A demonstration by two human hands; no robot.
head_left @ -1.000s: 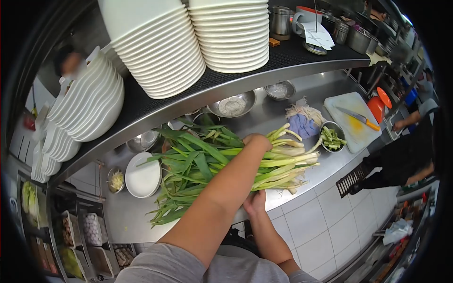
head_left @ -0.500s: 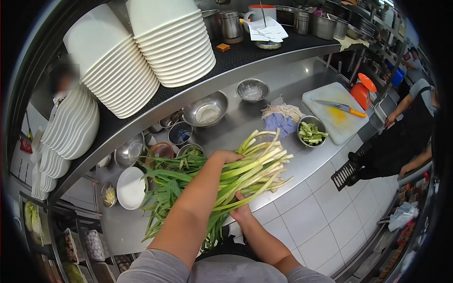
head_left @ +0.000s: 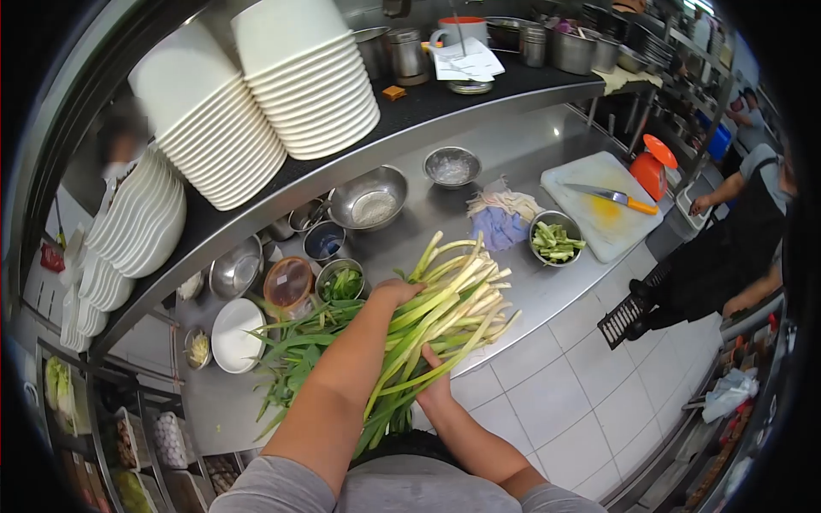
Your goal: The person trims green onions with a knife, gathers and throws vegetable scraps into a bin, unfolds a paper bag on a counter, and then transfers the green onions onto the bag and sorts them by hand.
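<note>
A big bunch of scallions (head_left: 440, 312), pale stalks to the right and long green leaves to the left, is held over the front of the steel counter. My left hand (head_left: 398, 292) is closed around its far side, the fingers partly hidden among the stalks. From the near side, my right hand (head_left: 436, 381) grips the bunch, thumb up against the stalks. Some leaves hang toward my waist. Just beyond the leaves stand a small metal bowl of cut greens (head_left: 342, 282) and a lidded reddish-brown container (head_left: 289, 283).
On the counter (head_left: 522, 295) are a cutting board (head_left: 590, 190) with an orange-handled knife (head_left: 611, 197), a bowl of cut green pieces (head_left: 556, 239), cloths (head_left: 500, 224) and a white bowl (head_left: 239, 336). Stacked white bowls (head_left: 312, 94) fill the shelf above. A person (head_left: 727, 231) stands at right.
The bunch has come slightly lower and nearer me with both hands still on it. Its leaves have shifted, uncovering the bowl of greens and the lidded container. The view has turned a little.
</note>
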